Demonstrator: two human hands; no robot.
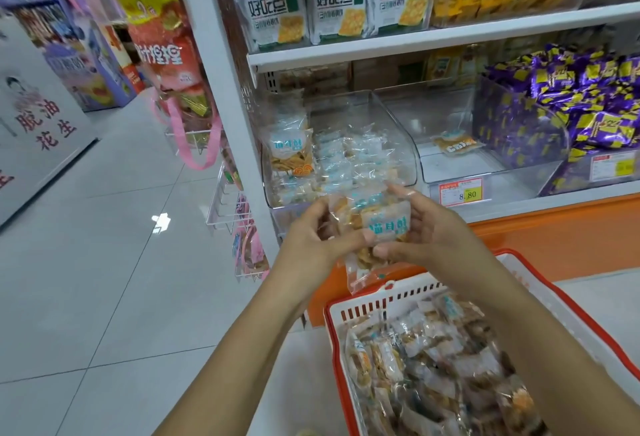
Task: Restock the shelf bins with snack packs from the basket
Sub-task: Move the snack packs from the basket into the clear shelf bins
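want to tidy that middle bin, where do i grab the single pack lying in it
The lone pack lies flat on the floor of the clear middle bin, walls blocking its sides, so probably pinch its near edge from above through the open top.

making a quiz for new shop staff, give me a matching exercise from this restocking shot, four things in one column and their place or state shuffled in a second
Things
1. held snack packs
2. left clear bin
3. middle clear bin
4. basket

Place or state
a. almost bare, one pack lying in it
b. gripped between the left hand and the right hand
c. below the hands, heaped with packs
d. on the shelf just beyond the hands, already piled with clear packs

Pairs: 1-b, 2-d, 3-a, 4-c
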